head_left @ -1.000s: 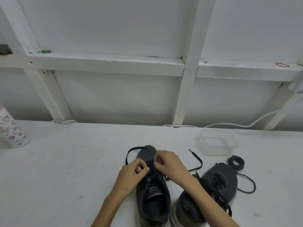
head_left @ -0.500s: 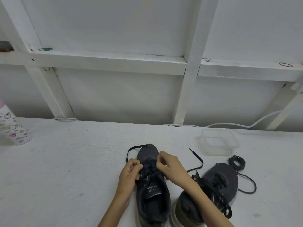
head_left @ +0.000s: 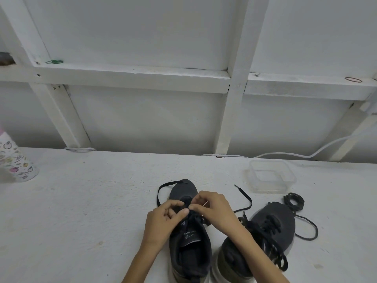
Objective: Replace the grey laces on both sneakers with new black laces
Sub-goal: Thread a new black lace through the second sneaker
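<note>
Two dark grey sneakers stand side by side near the table's front edge, toes pointing away. Over the left sneaker (head_left: 188,242) my left hand (head_left: 163,217) and my right hand (head_left: 214,209) meet at the lower eyelets, each pinching the black lace (head_left: 161,193) there. One flat end of that lace loops out left of the toe, the other end trails right. The right sneaker (head_left: 271,225) is laced in black, its bow hanging loose over my right forearm's side. A coiled dark lace (head_left: 294,202) lies beyond its toe, with a tail looping right.
A clear plastic container (head_left: 269,178) sits behind the right sneaker. A patterned white bottle (head_left: 14,162) stands at the far left. A white cable (head_left: 285,154) runs along the back edge below the white wooden frame (head_left: 130,76).
My left hand has moved back up from the sneaker's side to meet my right hand over the eyelets. The lace ends and the right sneaker lie as before.
</note>
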